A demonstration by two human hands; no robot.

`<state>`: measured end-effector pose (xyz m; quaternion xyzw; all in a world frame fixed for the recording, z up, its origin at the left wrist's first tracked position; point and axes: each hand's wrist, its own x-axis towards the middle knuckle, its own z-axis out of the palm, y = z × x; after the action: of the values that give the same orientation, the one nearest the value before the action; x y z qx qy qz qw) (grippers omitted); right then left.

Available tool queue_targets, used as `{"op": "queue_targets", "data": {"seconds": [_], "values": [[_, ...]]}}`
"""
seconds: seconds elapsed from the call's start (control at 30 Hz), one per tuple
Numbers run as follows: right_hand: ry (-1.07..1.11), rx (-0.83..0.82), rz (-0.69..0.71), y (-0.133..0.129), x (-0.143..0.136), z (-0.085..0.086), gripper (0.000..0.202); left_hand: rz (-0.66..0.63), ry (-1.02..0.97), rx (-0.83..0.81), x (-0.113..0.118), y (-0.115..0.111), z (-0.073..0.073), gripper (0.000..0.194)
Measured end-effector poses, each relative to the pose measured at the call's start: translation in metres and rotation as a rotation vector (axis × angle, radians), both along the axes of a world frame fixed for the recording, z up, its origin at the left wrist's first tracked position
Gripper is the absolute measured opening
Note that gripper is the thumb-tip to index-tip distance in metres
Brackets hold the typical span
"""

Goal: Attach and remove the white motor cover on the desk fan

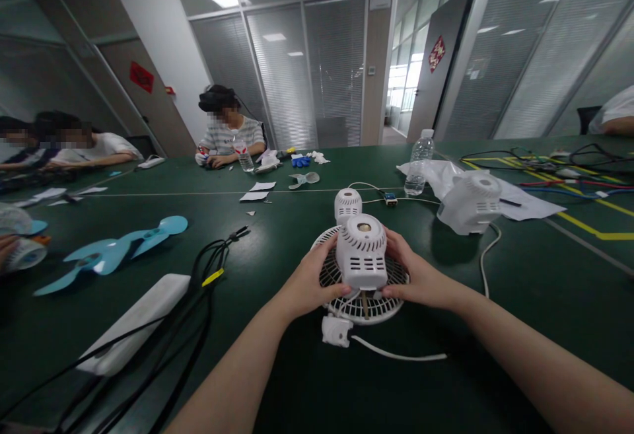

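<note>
A white fan motor housing with vent slots sits over a round white fan grille in front of me. My left hand grips the housing's left side, fingers behind it and thumb at its lower front. On the other side my right hand holds it the same way. Below the left thumb lies a small white plastic piece, and a white cord runs rightward near it. Just behind stands a second white housing. A third white motor housing rests to the right.
Blue fan blades, a white power strip and black cables lie left. A clear bottle stands behind, near a plastic bag. Several people sit around the green table; a person is across from me.
</note>
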<state>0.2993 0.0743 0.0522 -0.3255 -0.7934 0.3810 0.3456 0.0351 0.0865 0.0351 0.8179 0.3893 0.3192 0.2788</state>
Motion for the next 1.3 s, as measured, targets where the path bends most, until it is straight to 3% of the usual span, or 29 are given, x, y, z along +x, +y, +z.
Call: {"op": "queue_targets", "data": {"seconds": [0.23,0.47,0.77,1.3], "values": [[0.021,-0.008,-0.048,0.0,-0.002,0.001,0.1,0.005,0.026,0.007,0.001,-0.003,0.004,0.099],[0.024,-0.044,-0.037,-0.002,-0.002,0.006,0.111,0.001,0.028,0.036,0.0,0.0,0.002,0.09],[0.097,-0.082,-0.008,0.003,-0.001,0.001,0.108,0.023,0.052,0.05,-0.001,-0.003,0.007,0.088],[-0.006,-0.05,-0.019,0.004,0.002,0.001,0.111,0.024,0.015,-0.031,0.0,-0.004,0.012,0.089]]}}
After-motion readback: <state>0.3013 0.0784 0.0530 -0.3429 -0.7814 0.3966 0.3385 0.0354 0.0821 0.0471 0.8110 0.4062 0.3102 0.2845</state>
